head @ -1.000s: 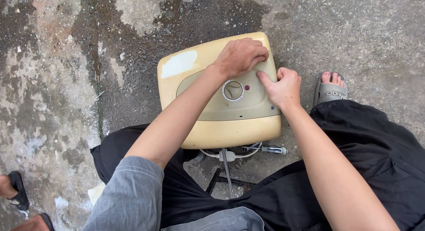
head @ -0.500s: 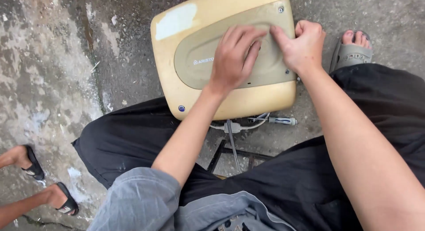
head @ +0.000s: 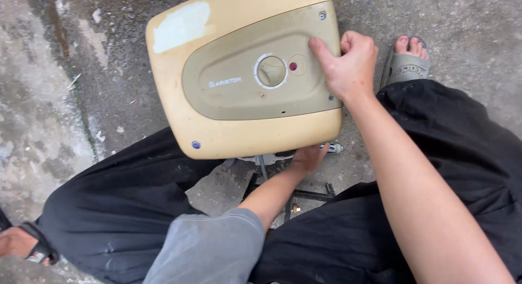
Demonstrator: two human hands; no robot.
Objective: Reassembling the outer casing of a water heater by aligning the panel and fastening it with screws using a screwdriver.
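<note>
Change: left hand (head: 309, 158) has dropped from the panel to the water heater (head: 239, 77)'s lower edge.
Left fingers: hidden underneath, cannot tell.
Right hand (head: 348, 66): gripping the right edge.
Water heater: on concrete, between the knees.

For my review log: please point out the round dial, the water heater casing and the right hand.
Round dial (head: 271, 71), head view, on its centre.
Water heater casing (head: 239, 136), head view, on the yellow lower rim.
Right hand (head: 348, 66), head view, on its back.
</note>
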